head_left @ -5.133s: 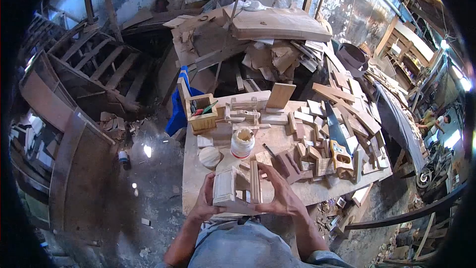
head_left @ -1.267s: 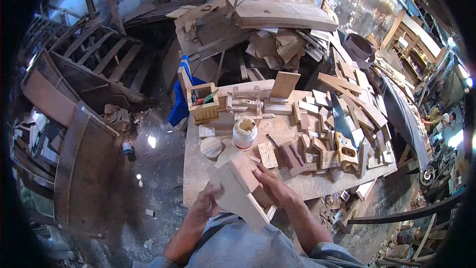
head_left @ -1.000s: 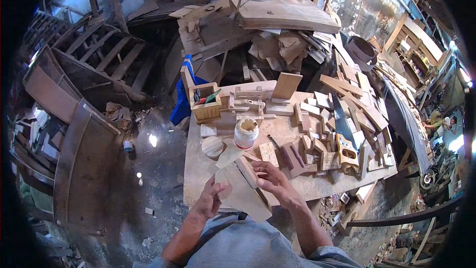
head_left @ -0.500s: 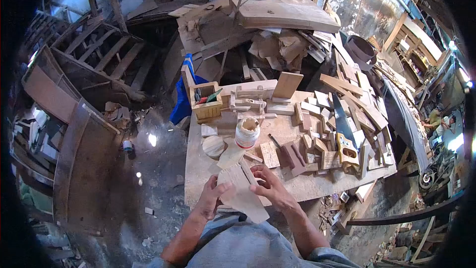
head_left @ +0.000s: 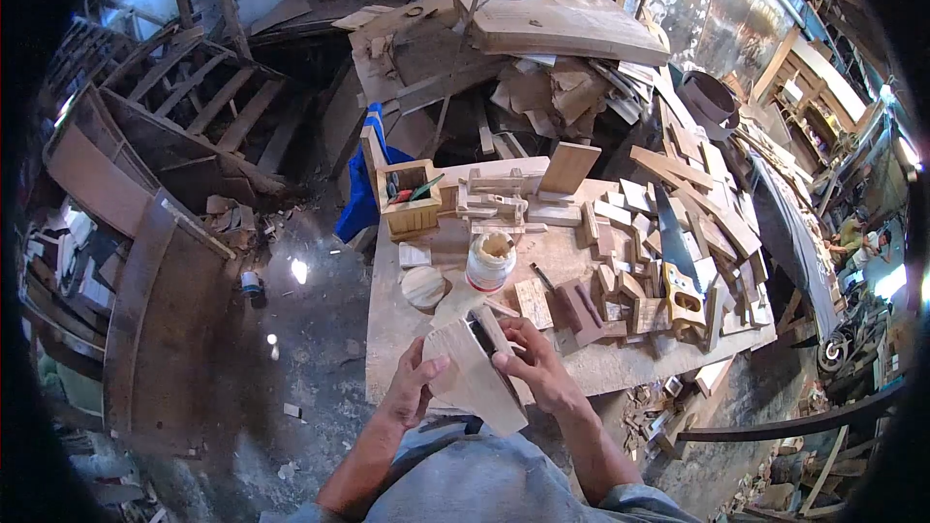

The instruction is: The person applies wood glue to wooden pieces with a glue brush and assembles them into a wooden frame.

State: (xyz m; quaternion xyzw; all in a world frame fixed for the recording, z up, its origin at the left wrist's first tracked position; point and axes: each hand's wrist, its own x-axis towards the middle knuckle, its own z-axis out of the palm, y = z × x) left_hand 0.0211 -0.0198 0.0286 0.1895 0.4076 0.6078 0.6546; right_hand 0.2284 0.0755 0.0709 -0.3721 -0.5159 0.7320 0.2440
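A pale, flat wooden board with a tapered lower end is held over the table's front edge. My left hand grips its left side, thumb lying on the face. My right hand is closed round a narrow wooden strip along the board's upper right edge, with a dark gap between strip and board. Just beyond stands an open white jar with brownish contents round its mouth. A round wooden disc lies to its left, and a flat wood block to its right.
Many wood offcuts and a handsaw with a yellow handle cover the right of the table. A wooden box with small tools stands at the back left. Beyond lies a thick plank. Two people are far right.
The strip in my right hand has tilted away from the board, and a dark gap between them now shows wider. My left hand keeps its hold with little movement.
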